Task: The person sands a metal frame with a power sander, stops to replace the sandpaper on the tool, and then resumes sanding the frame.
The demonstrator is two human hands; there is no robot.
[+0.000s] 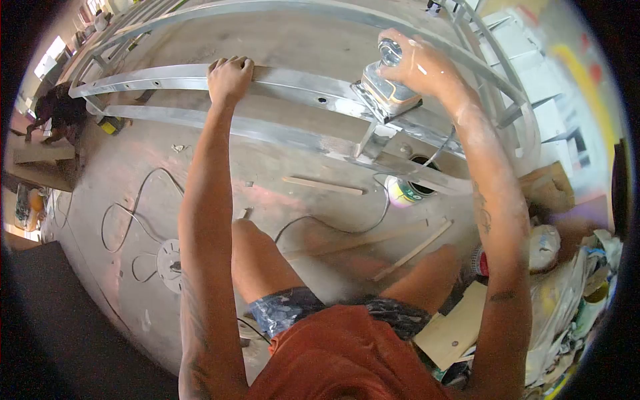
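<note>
My right hand (413, 59) is wrapped round the top of a power sander (388, 90), whose pad rests on a grey metal frame (300, 87). To the left, my left hand (231, 77) grips the upper rail of that same frame, its fingers curled over the edge. Small round holes show in the rail between the two hands. Whitish dust covers parts of my right hand and forearm. The underside of the sander's pad is hidden.
A paint can (407, 191) stands under the frame at the right. Wooden strips (323, 185) and a looping cord (137, 207) lie on the floor. Crumpled plastic sheeting (567, 313) is at the lower right, and a dark dog-like shape (59, 113) at the far left.
</note>
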